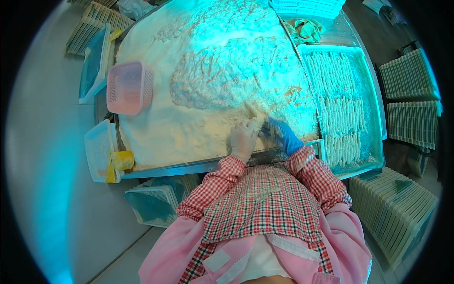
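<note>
My left hand [243, 138], in a white glove dusted with crumbs, rests in the breadcrumb heap [189, 123] at the near edge of the big metal table [189, 166]. Its fingers curl around a crumb-coated piece that I can barely make out. My right hand [281, 133], in a blue glove, sits just right of it, fingers bent down into the crumbs beside the same spot. A mound of coated strips [213, 80] lies further back in the crumbs.
A tray [373, 118] of breaded sticks in rows stands on the right. A pink basket [128, 87] rests on the crumbs at left. White tubs [97, 151] and stacked slatted trays [395, 208] surround the table.
</note>
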